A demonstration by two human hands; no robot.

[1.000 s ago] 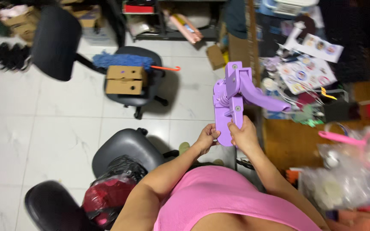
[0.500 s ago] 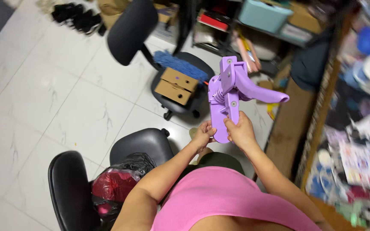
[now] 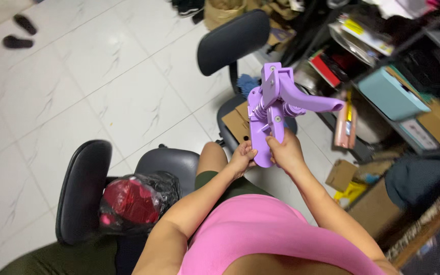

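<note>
Overhead, purple press (image 3: 271,117), floor (image 3: 103,91) open leftward

The floor (image 3: 77,86) is laid with large white marble-look tiles, glossy under even indoor light; a black office chair (image 3: 232,43) stands ahead with cardboard boxes (image 3: 236,122) on its seat; a second black chair (image 3: 85,191) sits close at lower left, holding a black plastic bag (image 3: 136,201) with something red inside; dark metal shelves (image 3: 383,61) crowd the right side, packed with books, a teal box (image 3: 390,94) and loose clutter; more cardboard boxes (image 3: 341,174) lie on the floor beneath; dark sandals (image 3: 19,31) rest at the upper left.
</note>
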